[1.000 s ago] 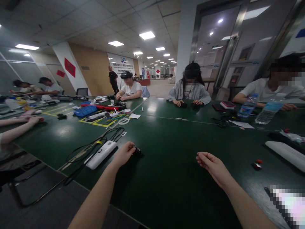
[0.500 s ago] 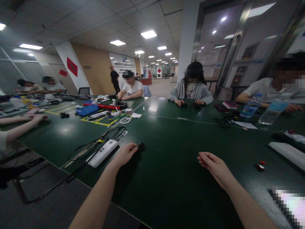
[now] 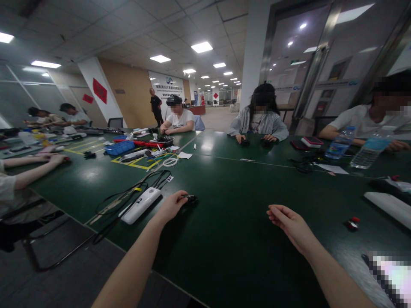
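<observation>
My left hand (image 3: 171, 205) rests on the dark green table (image 3: 224, 239) with its fingers pinched on a small black object (image 3: 192, 198) at the fingertips. Just to its left lies a white power strip (image 3: 141, 205) marked 2, with black cables (image 3: 128, 194) looped beside it. My right hand (image 3: 287, 224) hovers low over the table to the right, fingers loosely curled, nothing in it. A small red and black piece (image 3: 352, 223) lies further right of that hand.
Several other people sit around the table: one across at the middle (image 3: 258, 119), one at the far left end (image 3: 176, 119), one at right (image 3: 369, 122). Water bottles (image 3: 369, 152), a blue tray (image 3: 119, 148), cables and a white strip (image 3: 388, 204) lie about.
My left hand has pushed the small black object a little forward and to the right. The right hand has hardly moved.
</observation>
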Tool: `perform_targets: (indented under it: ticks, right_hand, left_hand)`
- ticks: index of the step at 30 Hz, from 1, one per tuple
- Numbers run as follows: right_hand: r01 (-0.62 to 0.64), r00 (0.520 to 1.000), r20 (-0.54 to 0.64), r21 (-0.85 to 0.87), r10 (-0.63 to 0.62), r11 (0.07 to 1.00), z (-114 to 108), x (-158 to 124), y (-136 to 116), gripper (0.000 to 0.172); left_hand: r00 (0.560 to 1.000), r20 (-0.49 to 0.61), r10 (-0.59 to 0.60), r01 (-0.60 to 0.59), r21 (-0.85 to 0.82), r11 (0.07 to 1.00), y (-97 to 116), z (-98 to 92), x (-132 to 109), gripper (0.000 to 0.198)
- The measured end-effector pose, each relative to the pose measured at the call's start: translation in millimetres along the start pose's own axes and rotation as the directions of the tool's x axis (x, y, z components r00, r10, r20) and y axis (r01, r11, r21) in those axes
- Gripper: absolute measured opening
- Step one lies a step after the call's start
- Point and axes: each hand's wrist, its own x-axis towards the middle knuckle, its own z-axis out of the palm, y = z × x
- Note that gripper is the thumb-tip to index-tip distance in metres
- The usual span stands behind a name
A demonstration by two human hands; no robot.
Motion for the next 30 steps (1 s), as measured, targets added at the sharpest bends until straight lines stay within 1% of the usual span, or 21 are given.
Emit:
perform_targets:
  ticks: [5, 9, 13, 17, 20, 26, 30]
  right_hand:
    - [0.01, 1.0, -0.004, 0.003, -0.01, 1.0, -0.3, 1.7, 1.5, 0.032]
    - [0.0, 1.0, 0.004, -0.006, 0.0, 1.0, -1.5, 1.9, 1.7, 0.032]
    - [0.005, 1.0, 0.002, -0.008, -0.005, 1.0, -0.3, 0.9, 1.1, 0.031]
    - [0.026, 1.0, -0.001, 0.006, -0.026, 1.0, 1.5, -0.5, 0.4, 0.03]
    - [0.013, 1.0, 0.001, 0.004, -0.013, 1.0, 0.8, 0.0, 0.8, 0.031]
    - [0.02, 1.0, 0.017, 0.001, -0.02, 1.0, -1.0, 1.1, 2.3, 0.029]
    - [0.002, 1.0, 0.016, -0.001, -0.002, 1.0, -0.7, -0.2, 0.6, 0.029]
  left_hand:
    - [1.0, 0.029, 0.002, 0.0, -0.052, 0.999, -1.8, 1.2, 1.1, 0.032]
    - [0.998, 0.057, 0.024, -0.023, -0.026, 0.999, -0.8, 2.2, 1.3, 0.031]
    - [0.999, 0.032, 0.037, -0.036, -0.01, 0.999, 1.1, 3.0, 1.5, 0.033]
    - [0.998, 0.047, 0.041, -0.04, -0.029, 0.999, 2.0, 2.5, 1.5, 0.032]
    - [0.998, 0.059, 0.036, -0.034, -0.034, 0.999, 2.6, 1.3, 0.8, 0.032]
    - [0.998, 0.048, 0.027, -0.027, -0.01, 1.0, 4.1, 0.7, 0.0, 0.032]
    - [0.998, 0.042, 0.046, -0.046, -0.006, 0.999, 3.1, 1.8, 0.2, 0.032]
